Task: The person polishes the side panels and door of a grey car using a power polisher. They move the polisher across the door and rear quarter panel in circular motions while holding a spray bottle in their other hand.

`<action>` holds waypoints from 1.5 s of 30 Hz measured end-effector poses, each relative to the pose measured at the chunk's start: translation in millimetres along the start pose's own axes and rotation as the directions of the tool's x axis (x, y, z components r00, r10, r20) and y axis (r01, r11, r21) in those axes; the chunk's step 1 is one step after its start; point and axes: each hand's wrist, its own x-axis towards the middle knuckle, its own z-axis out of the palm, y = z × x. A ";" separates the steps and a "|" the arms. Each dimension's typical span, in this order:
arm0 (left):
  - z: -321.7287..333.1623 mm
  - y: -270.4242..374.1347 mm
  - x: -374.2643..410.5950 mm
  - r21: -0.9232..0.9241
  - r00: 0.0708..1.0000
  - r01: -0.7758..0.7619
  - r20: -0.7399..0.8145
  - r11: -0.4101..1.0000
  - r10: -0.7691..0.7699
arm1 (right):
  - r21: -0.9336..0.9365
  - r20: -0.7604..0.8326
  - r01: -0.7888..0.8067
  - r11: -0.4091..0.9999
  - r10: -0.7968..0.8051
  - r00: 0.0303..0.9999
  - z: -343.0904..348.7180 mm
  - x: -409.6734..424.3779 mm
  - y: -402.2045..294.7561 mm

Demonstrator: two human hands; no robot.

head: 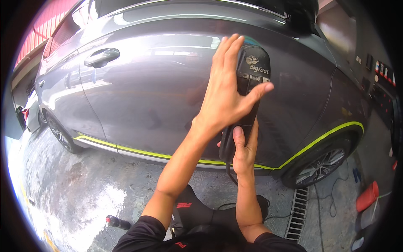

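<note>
A black Bigfoot car polisher stands upright before the dark grey car door, its head at the top. My right hand is wrapped around its lower body, thumb in front. Across the middle of the polisher lies my left hand, fingers stretched upward beside the head and thumb spread out to the right. That palm faces the tool; whether it presses on it is hidden. A thin blue-green edge shows behind the polisher's head. The power cord hangs from the lower end.
Yellow-green masking tape follows the sill and front wheel arch. A chrome-like door handle is at upper left. On the wet-looking floor are a dark bottle, a drain grate, loose cable and a red bucket.
</note>
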 end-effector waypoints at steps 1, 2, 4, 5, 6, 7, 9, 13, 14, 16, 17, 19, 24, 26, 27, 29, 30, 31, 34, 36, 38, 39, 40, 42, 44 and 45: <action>-3.5 -6.2 12.3 -0.043 1.000 -0.008 0.015 0.999 0.009 | -0.003 0.008 -0.015 1.000 0.015 1.000 9.0 1.8 -3.1; -7.4 -11.8 23.3 -0.085 0.999 -0.016 0.029 0.996 0.018 | 0.000 0.026 -0.026 1.000 0.026 0.999 17.7 3.3 -5.6; -17.4 -16.6 27.0 -0.149 0.999 0.006 0.050 0.989 0.002 | -0.004 0.060 -0.059 0.998 0.059 0.996 25.7 3.2 -3.5; -24.6 -20.5 27.5 -0.158 0.999 0.011 0.044 0.987 -0.004 | -0.040 0.065 -0.037 0.999 0.040 0.997 29.9 4.9 2.2; -31.1 -26.0 26.9 -0.172 0.999 0.018 0.043 0.985 -0.011 | -0.077 0.063 -0.018 0.997 0.023 0.998 35.1 6.4 9.8; -38.1 -31.9 26.1 -0.185 0.999 0.026 0.043 0.982 -0.018 | -0.083 0.070 -0.007 0.997 0.013 0.997 41.7 6.6 14.4; -54.8 -42.3 24.3 -0.145 1.000 0.003 0.004 0.989 -0.003 | -0.093 0.098 0.008 0.996 0.001 0.995 55.7 6.8 16.1; -86.3 -57.5 24.2 -0.147 0.995 0.059 -0.066 0.987 -0.069 | -0.134 0.178 0.030 0.990 -0.005 0.984 77.1 13.3 16.6; -94.5 -60.5 23.0 -0.166 0.989 0.118 -0.067 0.979 -0.131 | -0.158 0.199 0.057 0.986 -0.025 0.980 82.5 16.6 16.2; -116.1 -70.8 20.5 -0.192 0.972 0.203 -0.079 0.960 -0.221 | -0.199 0.235 0.090 0.976 -0.042 0.971 99.4 21.0 19.5; -128.7 -77.7 20.4 -0.121 0.972 0.202 -0.093 0.972 -0.213 | -0.211 0.260 0.067 0.975 -0.010 0.966 107.9 22.6 20.1; -138.7 -84.3 17.0 -0.175 0.959 0.227 -0.131 0.958 -0.251 | -0.253 0.300 0.054 0.966 0.025 0.953 115.5 26.5 17.0; -175.6 -95.0 16.9 -0.127 0.940 0.232 -0.225 0.964 -0.256 | -0.301 0.415 0.039 0.953 0.094 0.905 141.3 40.6 14.0; -182.6 -99.4 17.1 -0.124 0.921 0.256 -0.270 0.959 -0.281 | -0.325 0.456 0.048 0.944 0.112 0.883 145.2 48.6 7.5; -185.0 -102.7 18.0 -0.092 0.917 0.248 -0.298 0.964 -0.265 | -0.337 0.476 0.049 0.940 0.125 0.871 146.5 51.1 5.3; -189.0 -105.4 19.2 -0.106 0.910 0.253 -0.311 0.962 -0.274 | -0.333 0.499 0.084 0.939 0.100 0.861 147.1 56.6 7.2; -189.0 -105.9 19.6 -0.118 0.906 0.256 -0.317 0.959 -0.281 | -0.334 0.508 0.102 0.937 0.088 0.857 146.0 58.9 8.1; -189.0 -105.5 20.5 -0.131 0.902 0.262 -0.320 0.956 -0.291 | -0.336 0.514 0.096 0.937 0.097 0.852 144.7 60.6 6.8; -184.1 -102.7 20.9 -0.163 0.893 0.282 -0.317 0.945 -0.321 | -0.328 0.517 0.068 0.942 0.119 0.848 136.3 61.5 0.8; -177.7 -98.4 20.2 -0.118 0.909 0.262 -0.303 0.958 -0.286 | -0.303 0.511 0.039 0.952 0.127 0.850 128.5 58.9 -0.7; -169.7 -92.3 19.8 -0.096 0.922 0.250 -0.281 0.963 -0.267 | -0.273 0.486 0.066 0.960 0.078 0.870 120.3 54.6 3.3; -163.2 -87.6 20.3 -0.102 0.925 0.249 -0.269 0.963 -0.267 | -0.262 0.473 0.082 0.962 0.054 0.879 115.4 53.0 3.3; -157.3 -83.0 20.8 -0.107 0.929 0.247 -0.257 0.963 -0.267 | -0.263 0.466 0.071 0.962 0.062 0.883 110.6 52.2 2.1; -146.9 -75.6 21.0 -0.121 0.936 0.246 -0.230 0.962 -0.268 | -0.267 0.449 0.049 0.962 0.080 0.890 99.9 51.3 0.6; -134.6 -70.1 18.8 -0.141 0.940 0.252 -0.200 0.957 -0.277 | -0.267 0.444 0.049 0.963 0.078 0.892 86.6 48.6 1.5; -129.1 -67.6 18.9 -0.138 0.944 0.243 -0.195 0.960 -0.267 | -0.263 0.440 0.050 0.963 0.074 0.895 81.1 47.6 1.2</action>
